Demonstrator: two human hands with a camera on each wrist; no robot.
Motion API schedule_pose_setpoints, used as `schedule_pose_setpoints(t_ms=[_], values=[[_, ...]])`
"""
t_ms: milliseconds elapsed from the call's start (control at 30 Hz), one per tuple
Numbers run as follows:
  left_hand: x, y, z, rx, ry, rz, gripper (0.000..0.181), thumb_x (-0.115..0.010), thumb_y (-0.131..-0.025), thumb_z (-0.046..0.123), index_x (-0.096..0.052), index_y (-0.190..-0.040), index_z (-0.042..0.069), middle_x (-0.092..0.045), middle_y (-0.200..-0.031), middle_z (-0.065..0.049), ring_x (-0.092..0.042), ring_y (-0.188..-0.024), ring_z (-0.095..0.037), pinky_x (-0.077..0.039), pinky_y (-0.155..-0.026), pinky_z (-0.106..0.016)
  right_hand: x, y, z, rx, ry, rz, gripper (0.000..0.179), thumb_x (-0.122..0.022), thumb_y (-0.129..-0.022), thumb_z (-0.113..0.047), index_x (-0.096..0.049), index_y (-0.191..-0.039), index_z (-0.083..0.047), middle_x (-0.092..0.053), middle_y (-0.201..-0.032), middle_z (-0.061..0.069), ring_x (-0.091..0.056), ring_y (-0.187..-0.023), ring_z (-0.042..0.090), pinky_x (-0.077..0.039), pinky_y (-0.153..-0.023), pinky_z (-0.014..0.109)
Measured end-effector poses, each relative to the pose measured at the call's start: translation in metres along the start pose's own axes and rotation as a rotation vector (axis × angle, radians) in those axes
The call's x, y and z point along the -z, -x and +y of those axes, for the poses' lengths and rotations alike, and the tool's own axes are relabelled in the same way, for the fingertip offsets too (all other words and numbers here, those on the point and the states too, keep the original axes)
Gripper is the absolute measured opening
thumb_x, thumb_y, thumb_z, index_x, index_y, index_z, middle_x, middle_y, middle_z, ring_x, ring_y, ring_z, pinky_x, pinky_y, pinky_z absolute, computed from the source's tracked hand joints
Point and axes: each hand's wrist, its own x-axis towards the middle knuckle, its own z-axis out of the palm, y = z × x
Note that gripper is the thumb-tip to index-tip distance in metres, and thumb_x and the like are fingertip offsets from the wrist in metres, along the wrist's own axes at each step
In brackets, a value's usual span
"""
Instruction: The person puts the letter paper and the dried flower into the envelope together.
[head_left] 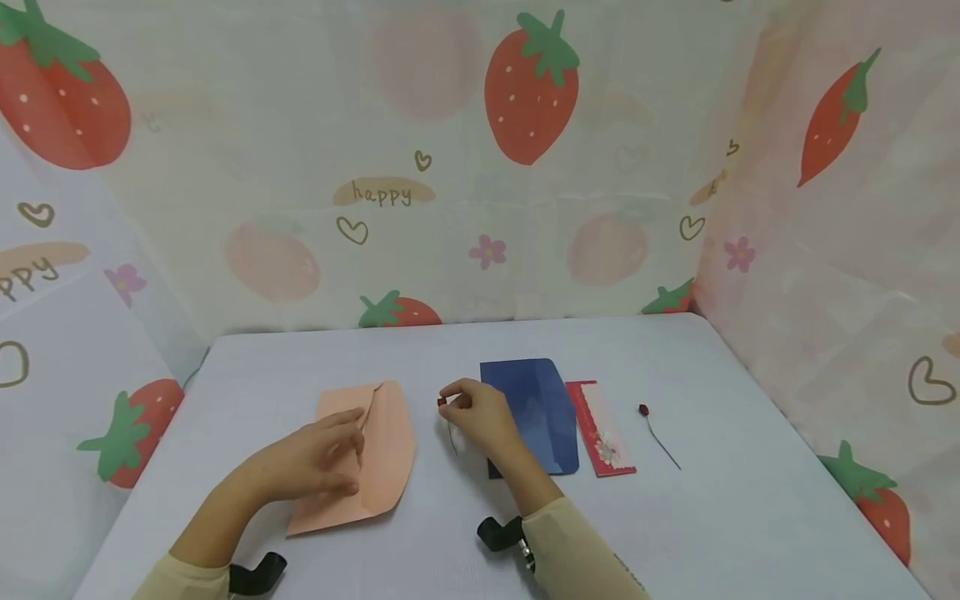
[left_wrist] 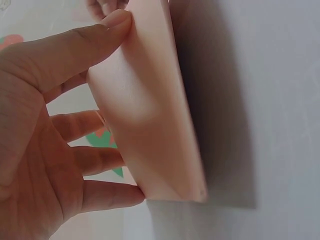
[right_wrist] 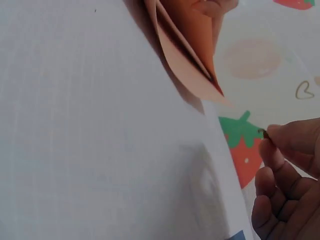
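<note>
A peach-pink envelope (head_left: 390, 450) lies at the left of the white table, its flap side facing right. My left hand (head_left: 322, 458) grips it, thumb on one side and fingers along the opposite edge in the left wrist view. Its pocket gapes in the right wrist view, where the envelope's flap (right_wrist: 185, 75) points downward. Between the thumb and index finger of my right hand (head_left: 480, 412) is a small red rose (head_left: 442, 402), pinched by the head. Its thin stem hangs down, right of the pink envelope and apart from it.
Right of my right hand lies a navy envelope (head_left: 536, 408), partly covered by my forearm. Beside it are a red and white card (head_left: 603, 437) with a flower and another small red rose (head_left: 643, 410) with a thin stem. Strawberry-print cloth (head_left: 450, 100) surrounds the table.
</note>
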Motion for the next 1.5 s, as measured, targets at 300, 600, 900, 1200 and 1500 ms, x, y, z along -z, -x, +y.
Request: schedule_pose_setpoints(t_ms=[300, 600, 900, 1200, 1500], values=[[-0.002, 0.0, 0.004, 0.006, -0.008, 0.001, 0.035, -0.086, -0.08, 0.045, -0.06, -0.099, 0.032, -0.041, -0.157, -0.026, -0.04, -0.144, -0.048, -0.037, -0.112, -0.064, -0.013, 0.005, -0.014, -0.027, -0.161, -0.04, 0.019, -0.079, -0.09, -0.022, -0.071, -0.107, -0.017, -0.071, -0.084, -0.003, -0.062, -0.073, 0.011, -0.048, -0.063, 0.028], [-0.006, -0.004, 0.008, 0.01, -0.001, -0.007, 0.036, -0.084, -0.081, 0.047, -0.06, -0.102, 0.031, -0.04, -0.158, -0.026, -0.041, -0.143, -0.049, -0.038, -0.112, -0.064, -0.029, 0.007, -0.025, -0.114, -0.322, -0.049, 0.022, -0.079, -0.089, -0.013, -0.067, -0.107, -0.01, -0.07, -0.083, 0.003, -0.067, -0.065, 0.016, -0.056, -0.057, 0.029], [-0.006, -0.001, 0.008, 0.014, -0.007, 0.008, 0.035, -0.082, -0.083, 0.05, -0.058, -0.101, 0.031, -0.039, -0.159, -0.025, -0.041, -0.143, -0.048, -0.04, -0.11, -0.063, -0.057, 0.002, -0.032, -0.209, -0.423, -0.067, 0.02, -0.079, -0.087, -0.006, -0.065, -0.102, -0.009, -0.071, -0.083, 0.003, -0.073, -0.065, 0.019, -0.06, -0.057, 0.032], [-0.006, -0.001, 0.006, 0.004, 0.012, -0.007, 0.038, -0.08, -0.085, 0.05, -0.059, -0.107, 0.027, -0.036, -0.161, -0.024, -0.039, -0.145, -0.047, -0.04, -0.11, -0.063, -0.074, 0.002, -0.036, -0.204, -0.447, -0.069, 0.02, -0.079, -0.084, -0.001, -0.067, -0.099, -0.005, -0.072, -0.08, 0.004, -0.074, -0.066, 0.023, -0.061, -0.057, 0.033], [-0.005, 0.0, 0.007, 0.014, 0.011, -0.015, 0.042, -0.079, -0.087, 0.049, -0.059, -0.112, 0.022, -0.032, -0.162, -0.027, -0.038, -0.145, -0.049, -0.04, -0.111, -0.063, -0.084, -0.001, -0.04, -0.161, -0.337, -0.09, 0.017, -0.08, -0.084, -0.005, -0.07, -0.097, -0.009, -0.072, -0.077, -0.002, -0.068, -0.064, 0.014, -0.053, -0.051, 0.026]])
